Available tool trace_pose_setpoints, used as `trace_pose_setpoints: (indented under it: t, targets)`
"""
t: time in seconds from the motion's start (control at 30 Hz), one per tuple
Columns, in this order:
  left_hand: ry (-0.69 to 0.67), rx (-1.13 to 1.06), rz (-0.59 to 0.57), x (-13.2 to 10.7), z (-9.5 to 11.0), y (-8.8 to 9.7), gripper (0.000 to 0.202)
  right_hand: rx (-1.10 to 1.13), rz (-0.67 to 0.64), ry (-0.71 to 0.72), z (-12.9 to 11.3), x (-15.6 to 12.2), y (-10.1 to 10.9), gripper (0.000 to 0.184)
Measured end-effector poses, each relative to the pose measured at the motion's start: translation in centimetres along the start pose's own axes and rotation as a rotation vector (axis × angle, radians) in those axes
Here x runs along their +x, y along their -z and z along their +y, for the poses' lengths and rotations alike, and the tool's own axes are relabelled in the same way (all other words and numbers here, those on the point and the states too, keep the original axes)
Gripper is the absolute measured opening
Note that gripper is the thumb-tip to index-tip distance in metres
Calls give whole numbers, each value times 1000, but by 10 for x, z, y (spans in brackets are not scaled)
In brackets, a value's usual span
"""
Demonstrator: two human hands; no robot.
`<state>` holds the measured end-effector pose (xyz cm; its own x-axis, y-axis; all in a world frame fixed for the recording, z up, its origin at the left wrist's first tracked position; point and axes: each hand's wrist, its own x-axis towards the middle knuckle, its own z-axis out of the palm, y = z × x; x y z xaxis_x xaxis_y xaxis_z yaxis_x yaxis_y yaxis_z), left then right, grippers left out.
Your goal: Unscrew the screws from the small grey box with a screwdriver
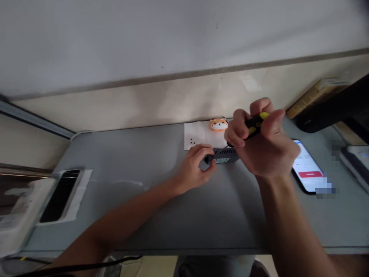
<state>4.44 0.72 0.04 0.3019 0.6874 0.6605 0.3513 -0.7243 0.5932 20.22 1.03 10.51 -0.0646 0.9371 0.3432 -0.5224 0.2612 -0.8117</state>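
A small black box-shaped device (223, 157) with vent slots and a pale label rests on the grey desk. Its left end is pinched between the thumb and fingers of my left hand (198, 163). My right hand (263, 142) is wrapped round the black and yellow handle of a screwdriver (253, 129). The screwdriver's thin shaft slants down left to the device's top near my left fingertips; the tip itself is too small to make out. My right hand covers the device's right end. Behind lies white paper (197, 132) with several tiny dark screws (192, 141) on it.
An orange and white animal-faced case (218, 124) sits on the paper near the wall. A lit phone (308, 167) lies to the right, a dark phone (60, 196) on white paper to the left. A book (313, 96) and a black cylindrical object (331, 105) stand at the back right.
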Motion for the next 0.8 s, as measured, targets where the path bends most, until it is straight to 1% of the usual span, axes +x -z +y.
trace_pose_setpoints:
  t: [0.13, 0.23, 0.37, 0.5, 0.6, 0.7, 0.8]
  targets:
    - [-7, -11, -13, 1, 0, 0, 19, -22, -5, 20, 2, 2, 5, 32]
    - [-10, -16, -25, 1, -1, 0, 19, 7, -29, 23, 3, 4, 6, 30]
    - [18, -11, -26, 1, -2, -1, 19, 10, -38, 17, 2, 4, 5, 31]
    - [9, -27, -17, 0, -2, -1, 20, -27, -45, 19, 1, 3, 8, 30]
    - [-1, -44, -2, -1, -2, 0, 20, -41, -40, 44, 2, 2, 9, 29]
    - [13, -39, -11, -1, -1, 0, 20, -73, -33, 37, 2, 3, 6, 29]
    - [24, -36, -19, -1, -1, 0, 21, -50, 17, 42, 3, 2, 0, 33]
